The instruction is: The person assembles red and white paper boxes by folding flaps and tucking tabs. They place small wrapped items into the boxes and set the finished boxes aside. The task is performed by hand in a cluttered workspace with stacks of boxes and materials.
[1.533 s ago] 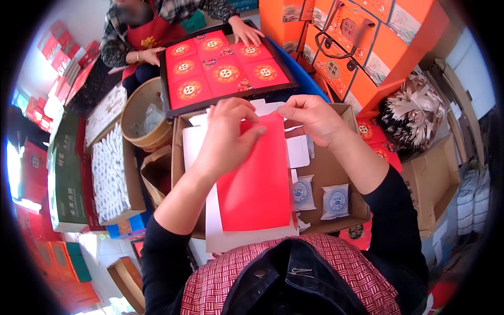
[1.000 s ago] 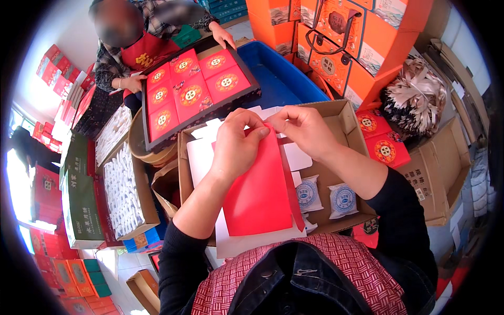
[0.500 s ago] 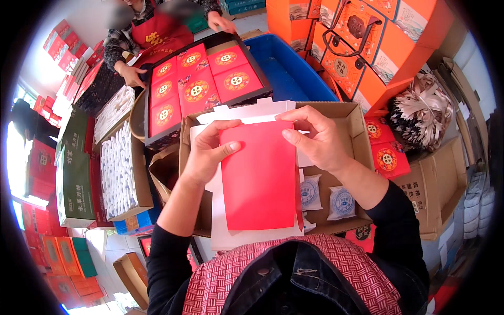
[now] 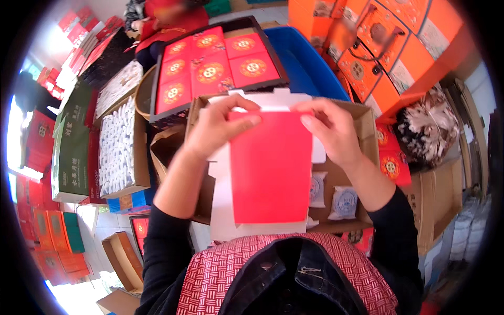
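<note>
Up by its top edge the red sheet [image 4: 271,168] is held, over the white card [image 4: 222,202] and the brown carton [image 4: 368,131], right in front of the chest! Its top left is pinched between thumb and fingers by the grip of the left hand [image 4: 218,128]; its top right corner is taken the same way by the right hand [image 4: 333,131].

And here danger may be courted: only the upper edge is secured, so the lower end could be snagged on the card beneath, and whether the two are touching cannot be told. Should the thumbs be pressed too hard, the top corners might be creased. Should one side be pulled harder, the sheet could be skewed or a corner lost. If the white flaps behind the fingers are caught, the card may be dragged along too, and the wrapped packets [image 4: 345,203] in the carton could be knocked.

Now to the print! On the sheet's facing side none is seen. Round blue marks are worn by the packets, and gold circular emblems by the red boxes [image 4: 211,73] in the black tray [image 4: 170,114]. Pale characters are carried by the green carton [image 4: 76,142], dark medallions by the orange boxes [image 4: 362,79]; their finer lettering is lost to blur.
</note>
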`<state>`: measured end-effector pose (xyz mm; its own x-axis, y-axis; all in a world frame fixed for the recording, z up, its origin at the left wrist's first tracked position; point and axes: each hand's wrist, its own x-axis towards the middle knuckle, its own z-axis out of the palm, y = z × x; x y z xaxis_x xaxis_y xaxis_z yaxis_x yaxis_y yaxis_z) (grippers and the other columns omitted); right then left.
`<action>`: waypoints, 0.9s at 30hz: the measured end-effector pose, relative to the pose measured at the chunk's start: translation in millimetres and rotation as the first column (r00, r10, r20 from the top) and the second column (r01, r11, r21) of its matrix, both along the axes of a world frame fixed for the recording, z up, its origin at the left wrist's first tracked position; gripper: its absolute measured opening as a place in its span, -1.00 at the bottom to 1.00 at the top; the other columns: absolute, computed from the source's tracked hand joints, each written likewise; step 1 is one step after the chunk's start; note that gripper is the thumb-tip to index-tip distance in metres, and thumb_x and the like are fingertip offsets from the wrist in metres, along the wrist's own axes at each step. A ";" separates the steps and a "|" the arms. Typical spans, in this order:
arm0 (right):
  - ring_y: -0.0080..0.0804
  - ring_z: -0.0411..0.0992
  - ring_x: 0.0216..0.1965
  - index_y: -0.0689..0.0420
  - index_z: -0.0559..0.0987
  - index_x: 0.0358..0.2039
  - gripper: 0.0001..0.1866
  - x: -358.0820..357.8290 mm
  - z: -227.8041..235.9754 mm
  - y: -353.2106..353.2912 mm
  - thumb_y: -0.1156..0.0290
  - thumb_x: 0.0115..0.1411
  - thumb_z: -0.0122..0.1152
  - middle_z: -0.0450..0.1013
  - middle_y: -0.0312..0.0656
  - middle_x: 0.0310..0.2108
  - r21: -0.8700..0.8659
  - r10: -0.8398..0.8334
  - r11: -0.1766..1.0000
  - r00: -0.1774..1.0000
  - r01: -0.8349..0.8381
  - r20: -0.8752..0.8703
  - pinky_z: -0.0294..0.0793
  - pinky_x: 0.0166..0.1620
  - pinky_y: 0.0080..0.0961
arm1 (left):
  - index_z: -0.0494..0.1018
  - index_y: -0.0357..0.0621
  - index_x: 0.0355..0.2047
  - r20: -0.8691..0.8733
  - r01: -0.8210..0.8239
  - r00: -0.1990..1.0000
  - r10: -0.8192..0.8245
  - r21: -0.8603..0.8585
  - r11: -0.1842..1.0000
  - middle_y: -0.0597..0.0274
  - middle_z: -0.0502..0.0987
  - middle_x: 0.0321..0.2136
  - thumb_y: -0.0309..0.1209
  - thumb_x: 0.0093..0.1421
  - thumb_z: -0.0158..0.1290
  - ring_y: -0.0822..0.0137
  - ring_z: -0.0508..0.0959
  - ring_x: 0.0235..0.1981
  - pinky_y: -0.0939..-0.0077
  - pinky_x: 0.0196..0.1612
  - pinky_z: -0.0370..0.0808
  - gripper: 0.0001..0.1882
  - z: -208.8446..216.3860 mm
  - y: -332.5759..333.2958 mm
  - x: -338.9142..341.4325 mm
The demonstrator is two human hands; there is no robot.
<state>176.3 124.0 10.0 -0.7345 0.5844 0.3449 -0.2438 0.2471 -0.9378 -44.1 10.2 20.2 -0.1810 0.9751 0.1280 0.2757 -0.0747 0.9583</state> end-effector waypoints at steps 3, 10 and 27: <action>-0.54 0.39 -0.10 0.25 0.42 0.00 -0.68 -13.6 13.7 5.1 0.43 0.25 0.09 0.42 -0.20 -0.07 -0.011 0.137 0.991 0.990 -0.137 0.029 0.40 -0.04 -0.58 | 0.52 -0.29 -0.23 -0.062 0.099 0.992 -0.109 -0.146 0.984 0.22 0.58 -0.39 -0.34 0.16 0.16 0.51 0.54 -0.36 0.64 -0.25 0.49 -0.73 18.9 -8.1 -23.8; -0.41 0.39 -0.01 0.26 0.37 0.03 -0.58 14.4 -5.3 21.5 0.20 0.32 -0.02 0.34 -0.08 0.07 -0.124 0.115 0.987 0.983 -0.098 0.141 0.41 -0.02 -0.50 | 0.45 -0.30 -0.26 0.167 -0.399 0.890 0.425 -0.167 0.901 0.22 0.53 -0.43 -0.21 0.22 0.08 0.43 0.54 -0.44 0.60 -0.36 0.51 -0.66 -7.2 -67.3 -40.3; -0.01 0.33 -0.03 0.34 0.37 -0.13 -0.37 74.0 -68.9 -58.1 0.44 -0.28 0.36 0.37 0.03 -0.18 0.511 -0.307 0.647 0.421 -0.566 0.854 0.42 -0.03 -0.24 | 0.23 -0.49 0.04 0.801 -0.196 0.385 0.458 -0.414 0.889 -0.09 0.44 -0.05 -0.38 0.32 -0.13 0.12 0.52 -0.04 0.20 0.03 0.49 -0.60 -61.0 -129.7 43.8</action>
